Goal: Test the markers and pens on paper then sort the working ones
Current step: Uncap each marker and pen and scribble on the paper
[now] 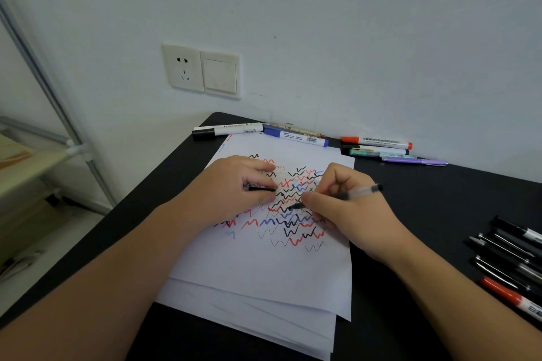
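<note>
Clear-barrelled black pen (346,194) | pinched by right hand (346,208), tip on scribbled white paper (264,267) | left hand (234,187) holds black cap (262,189)

A home room: black desk (425,214), wall socket (183,69), light switch (220,75).

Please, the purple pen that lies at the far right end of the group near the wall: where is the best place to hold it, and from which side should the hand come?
Probably grip the purple pen at mid-barrel, pinching across it from above. It lies flat on the black table, pointing left-right, at the near edge of its group, so its near side is free; the teal pen crowds its far left end.
</note>
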